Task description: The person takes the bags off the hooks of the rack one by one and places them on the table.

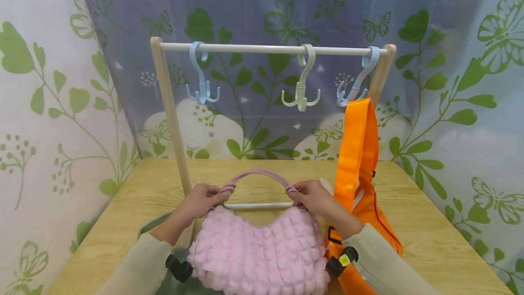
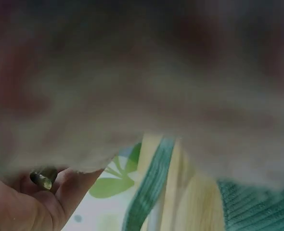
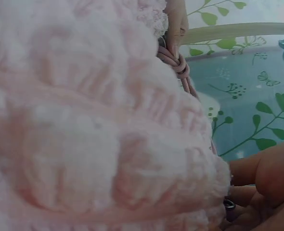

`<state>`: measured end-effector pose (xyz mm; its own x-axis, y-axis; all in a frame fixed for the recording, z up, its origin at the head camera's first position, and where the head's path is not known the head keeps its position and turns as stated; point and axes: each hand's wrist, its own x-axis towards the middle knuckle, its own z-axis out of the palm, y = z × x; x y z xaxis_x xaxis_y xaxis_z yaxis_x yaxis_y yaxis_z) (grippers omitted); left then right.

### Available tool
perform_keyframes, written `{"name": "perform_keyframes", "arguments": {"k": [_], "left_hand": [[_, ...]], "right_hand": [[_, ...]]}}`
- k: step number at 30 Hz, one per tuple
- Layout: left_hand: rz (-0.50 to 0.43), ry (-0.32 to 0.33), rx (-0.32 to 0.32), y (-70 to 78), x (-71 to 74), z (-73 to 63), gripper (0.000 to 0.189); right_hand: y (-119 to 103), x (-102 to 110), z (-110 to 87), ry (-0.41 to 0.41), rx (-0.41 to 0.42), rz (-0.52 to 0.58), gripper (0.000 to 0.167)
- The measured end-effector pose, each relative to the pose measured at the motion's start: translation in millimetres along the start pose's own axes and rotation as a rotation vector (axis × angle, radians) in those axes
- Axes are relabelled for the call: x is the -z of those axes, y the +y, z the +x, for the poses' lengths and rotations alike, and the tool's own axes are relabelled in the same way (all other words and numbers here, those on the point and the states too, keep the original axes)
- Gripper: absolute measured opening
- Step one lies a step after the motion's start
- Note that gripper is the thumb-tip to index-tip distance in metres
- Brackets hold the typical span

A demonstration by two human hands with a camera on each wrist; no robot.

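Observation:
A puffy pink handbag [image 1: 262, 254] hangs between my two hands, its thin cord handle [image 1: 258, 171] arched upward. My left hand [image 1: 204, 199] pinches the knotted left end of the handle. At the matching knot on the right, my right hand [image 1: 315, 197] grips the handle's other end. In the right wrist view the quilted bag [image 3: 108, 120] fills most of the picture, with the left hand's fingers [image 3: 176, 29] by a knot. The left wrist view is mostly blocked by the blurred bag; part of the left hand [image 2: 26, 207] shows beside a metal fitting [image 2: 44, 178].
A wooden rack with a white rail [image 1: 254, 49] stands ahead, bearing a blue hook [image 1: 201, 81], a green hook [image 1: 301, 85] and another blue hook [image 1: 360, 81]. An orange bag [image 1: 374, 208] hangs at the right. A green bag [image 1: 180, 277] lies behind the pink one on the wooden table [image 1: 434, 222].

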<state>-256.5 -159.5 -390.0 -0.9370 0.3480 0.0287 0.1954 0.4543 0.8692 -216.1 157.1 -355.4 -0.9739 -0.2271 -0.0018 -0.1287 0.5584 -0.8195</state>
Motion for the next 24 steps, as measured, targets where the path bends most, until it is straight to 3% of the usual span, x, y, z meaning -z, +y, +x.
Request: {"name": "perform_keyframes", "arguments": {"k": [4,10,17,24], "left_hand": [[0.044,0.007,0.032,-3.2,-2.6,1.3,0.038],[0.135,0.024,0.048,-4.5,-6.1,1.8,0.034],[0.196,0.019,0.037,-10.7,-9.5,2.7,0.025],[0.242,-0.008,0.046,-13.8,-12.1,2.7,0.027]], "right_hand": [[5.2,-6.0,4.6,0.025,-0.027,-0.027,0.018],[10.8,-13.5,9.5,0.055,-0.082,-0.151,0.016],[17.2,-22.0,11.3,0.049,-0.054,-0.249,0.017],[19.8,-25.1,8.9,0.039,-0.042,-0.28,0.016]]}}
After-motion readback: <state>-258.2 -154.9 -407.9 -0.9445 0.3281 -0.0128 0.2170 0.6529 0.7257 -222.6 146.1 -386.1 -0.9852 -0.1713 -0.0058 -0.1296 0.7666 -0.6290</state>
